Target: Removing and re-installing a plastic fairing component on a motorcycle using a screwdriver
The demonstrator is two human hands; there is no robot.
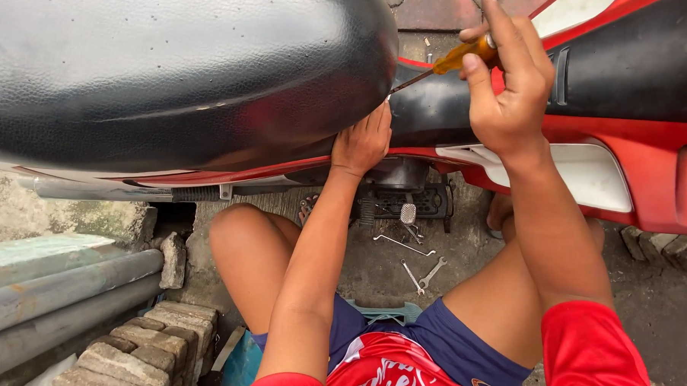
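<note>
Right hand [511, 92] closed around one yellow-handled screwdriver [461, 58], shaft angled down-left, tip [393, 90] at the gap where the black motorcycle seat [172, 73] edge meets the red and black side panel [628, 96]. Left hand [363, 140] pressed under the seat's lower front edge, fingers curled against it; can't tell if it's gripping anything. Hands near each other, not touching.

Room: seat fills the upper left, panel the upper right, tight crevice between them at the tip. Open ground only between the person's two bare knees and under the bike, by the one black footpeg [404, 203].

Loose on the concrete there: two crossed wrenches [423, 275], one thin bent metal tool [402, 244].

Left edge: three grey pipes [58, 297] running alongside, stacked paving bricks [144, 346] at lower left, more bricks [665, 246] far right under the panel.
</note>
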